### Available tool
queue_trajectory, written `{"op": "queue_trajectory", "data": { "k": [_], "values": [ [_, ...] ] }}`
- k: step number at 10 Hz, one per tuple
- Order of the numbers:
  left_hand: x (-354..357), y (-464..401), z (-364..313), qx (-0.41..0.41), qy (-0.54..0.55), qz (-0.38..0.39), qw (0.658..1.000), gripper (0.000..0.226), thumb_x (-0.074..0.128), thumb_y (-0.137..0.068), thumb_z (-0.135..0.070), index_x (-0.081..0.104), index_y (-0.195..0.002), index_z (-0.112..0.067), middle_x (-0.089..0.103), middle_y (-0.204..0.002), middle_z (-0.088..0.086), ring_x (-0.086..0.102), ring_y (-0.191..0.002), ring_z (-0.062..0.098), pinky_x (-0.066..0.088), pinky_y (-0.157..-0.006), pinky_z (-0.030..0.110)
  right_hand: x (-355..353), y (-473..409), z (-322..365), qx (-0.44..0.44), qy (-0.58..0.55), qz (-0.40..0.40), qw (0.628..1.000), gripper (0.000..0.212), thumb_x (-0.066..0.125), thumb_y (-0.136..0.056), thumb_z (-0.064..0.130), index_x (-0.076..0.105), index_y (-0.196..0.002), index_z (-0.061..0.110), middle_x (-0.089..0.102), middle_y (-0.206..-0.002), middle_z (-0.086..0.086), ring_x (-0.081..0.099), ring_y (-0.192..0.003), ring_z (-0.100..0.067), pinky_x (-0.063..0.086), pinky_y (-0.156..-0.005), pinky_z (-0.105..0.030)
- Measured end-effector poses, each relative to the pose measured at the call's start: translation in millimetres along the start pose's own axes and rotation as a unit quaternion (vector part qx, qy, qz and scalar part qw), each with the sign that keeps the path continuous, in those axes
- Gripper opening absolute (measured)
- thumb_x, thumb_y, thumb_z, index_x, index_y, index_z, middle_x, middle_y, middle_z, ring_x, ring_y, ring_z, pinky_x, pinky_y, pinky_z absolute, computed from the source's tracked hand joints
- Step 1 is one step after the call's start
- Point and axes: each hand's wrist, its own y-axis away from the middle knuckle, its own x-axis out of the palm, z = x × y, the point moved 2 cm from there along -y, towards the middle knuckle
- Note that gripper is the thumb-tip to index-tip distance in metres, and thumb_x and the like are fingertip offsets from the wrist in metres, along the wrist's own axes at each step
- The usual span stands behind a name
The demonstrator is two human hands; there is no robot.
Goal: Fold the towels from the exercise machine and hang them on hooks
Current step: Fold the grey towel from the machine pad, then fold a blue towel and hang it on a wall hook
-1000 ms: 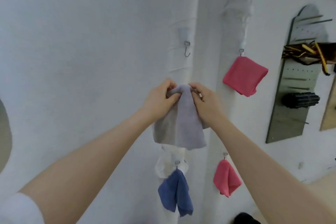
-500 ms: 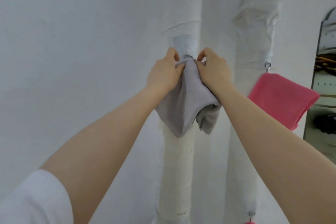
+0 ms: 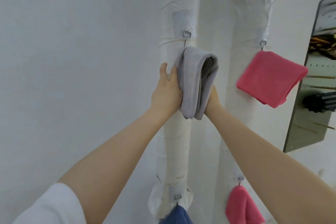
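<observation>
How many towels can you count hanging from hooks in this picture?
4: a grey towel at the upper left hook, a pink towel upper right, another pink towel lower right, a blue towel at the bottom edge, partly cut off. Others may lie outside the frame.

Grey towel [image 3: 192,82] plain. Two pink towels [image 3: 269,78] [image 3: 241,205], one blue towel [image 3: 176,216]. White pipes [image 3: 175,151], white wall [image 3: 72,60], white sleeve [image 3: 52,207].

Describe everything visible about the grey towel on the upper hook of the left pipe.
The folded light-grey cloth towel looks soft and plush, doubled into several layers whose edges show along its right side. It hangs upright from a thin metal hook taped to the white wrapped pipe. The left hand presses its left side and the right hand cups its lower right.
</observation>
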Motion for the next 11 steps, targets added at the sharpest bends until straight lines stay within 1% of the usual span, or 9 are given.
{"op": "queue_trajectory", "data": {
  "k": [1,2,3,4,6,7,8,10,11],
  "values": [
    [3,34,34,-0.089,-0.04,0.136,0.986,0.074,0.053,-0.085,-0.037,0.013,-0.144,-0.016,-0.002,-0.155,0.009,0.048,-0.117,0.037,0.044,-0.088,0.043,-12,33,-26,-0.064,0.217,0.038,0.973,0.051,0.048,-0.087,-0.002,0.034,-0.135,0.01,0.047,-0.126,-0.008,0.053,-0.113,-0.027,0.045,-0.084,-0.029],
    [1,77,50,-0.129,-0.078,0.216,0.965,0.067,0.05,-0.084,-0.042,0.029,-0.138,-0.01,0.033,-0.141,0.01,0.051,-0.113,0.032,0.045,-0.086,0.039,-30,79,-50,-0.019,0.266,0.044,0.963,0.06,0.038,-0.087,-0.006,0.029,-0.139,0.022,0.046,-0.127,-0.006,0.053,-0.094,-0.023,0.049,-0.082,-0.041],
    [1,130,38,-0.092,-0.057,0.245,0.963,0.054,0.049,-0.086,-0.039,0.043,-0.132,-0.011,0.046,-0.133,0.008,0.051,-0.115,0.029,0.045,-0.09,0.038,-40,151,-67,0.051,0.269,0.085,0.958,0.047,0.035,-0.089,-0.004,0.043,-0.13,0.018,0.056,-0.114,-0.006,0.055,-0.083,-0.024,0.045,-0.069,-0.028],
    [6,198,19,-0.039,-0.018,0.32,0.946,0.037,0.048,-0.087,-0.032,0.055,-0.117,-0.012,0.06,-0.116,0.007,0.056,-0.103,0.026,0.048,-0.088,0.037,-46,232,-69,0.109,0.3,0.184,0.93,0.028,0.042,-0.091,0.001,0.058,-0.112,0.01,0.063,-0.102,-0.005,0.055,-0.072,-0.018,0.049,-0.072,-0.03],
    [28,344,-5,0.032,0.055,0.45,0.891,0.024,0.049,-0.088,-0.024,0.063,-0.106,-0.015,0.067,-0.107,0.006,0.06,-0.094,0.024,0.05,-0.083,0.036,-82,400,-64,0.212,0.335,0.292,0.87,0.024,0.043,-0.09,0.003,0.063,-0.103,0.008,0.062,-0.087,0.0,0.052,-0.058,-0.003,0.043,-0.062,-0.009],
    [31,404,-29,0.055,0.082,0.493,0.864,0.028,0.048,-0.09,-0.022,0.061,-0.112,-0.011,0.065,-0.115,0.007,0.059,-0.104,0.026,0.047,-0.089,0.034,-118,461,-60,0.266,0.359,0.298,0.843,0.022,0.044,-0.092,0.007,0.062,-0.105,0.008,0.061,-0.088,0.001,0.052,-0.061,-0.005,0.041,-0.062,-0.005],
    [30,453,-65,0.082,0.114,0.546,0.826,0.026,0.048,-0.092,-0.018,0.061,-0.112,-0.008,0.063,-0.118,0.009,0.057,-0.107,0.027,0.041,-0.086,0.025,-164,518,-55,0.328,0.356,0.274,0.831,0.021,0.043,-0.094,0.01,0.061,-0.105,0.01,0.064,-0.093,-0.001,0.059,-0.069,-0.014,0.05,-0.074,-0.025],
    [31,548,-159,0.159,0.146,0.635,0.742,0.025,0.047,-0.093,-0.022,0.06,-0.113,-0.013,0.061,-0.103,0.0,0.057,-0.092,0.017,0.041,-0.077,0.025,-269,636,-33,0.426,0.352,0.155,0.819,0.02,0.042,-0.094,0.009,0.061,-0.101,0.01,0.065,-0.09,-0.001,0.065,-0.074,-0.021,0.049,-0.068,-0.026],
    [26,601,-220,0.201,0.156,0.659,0.708,0.028,0.045,-0.094,-0.019,0.059,-0.117,-0.013,0.062,-0.115,0.001,0.056,-0.094,0.016,0.038,-0.078,0.021,-318,704,-14,0.48,0.33,0.094,0.808,0.021,0.041,-0.095,0.008,0.06,-0.101,0.011,0.063,-0.091,-0.001,0.062,-0.073,-0.018,0.05,-0.074,-0.03]
  ]
}}
